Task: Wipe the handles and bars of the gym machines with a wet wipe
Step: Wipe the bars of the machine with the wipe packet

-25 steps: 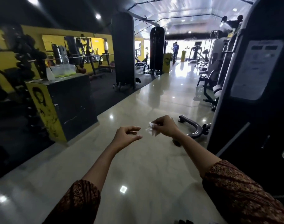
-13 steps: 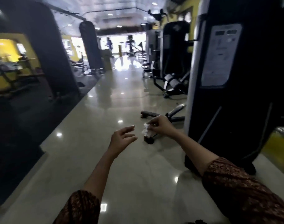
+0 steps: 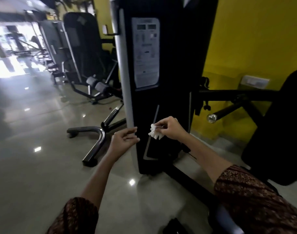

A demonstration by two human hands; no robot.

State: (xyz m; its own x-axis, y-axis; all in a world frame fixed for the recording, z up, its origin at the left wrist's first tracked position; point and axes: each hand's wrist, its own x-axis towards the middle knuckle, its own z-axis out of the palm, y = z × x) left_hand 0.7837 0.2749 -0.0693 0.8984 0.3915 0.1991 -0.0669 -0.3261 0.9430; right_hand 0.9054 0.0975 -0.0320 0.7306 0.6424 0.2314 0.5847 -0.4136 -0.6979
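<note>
The left hand [image 3: 125, 141] hangs empty near the foot of the grey upright bar [image 3: 125, 81], its fingers [image 3: 130, 130] loosely spread and a little curled. The wide lens makes it hard to say whether they touch the bar. Just to its right, the wet wipe [image 3: 154, 133] is a small crumpled wad in front of the machine's black housing [image 3: 174, 98], clear of any bar. The right hand [image 3: 172, 129] pinches only its upper edge between thumb and fingertips, so most of the wipe dangles below and left of them. That light hold is the risk: dragged along a bar, the wad could pull out of the pinch and drop to the floor [image 3: 42, 166]. Bunched so small, it could also skip part of the surface. Farther right, the black handle [image 3: 228, 110] lies well apart from the wipe.
</note>
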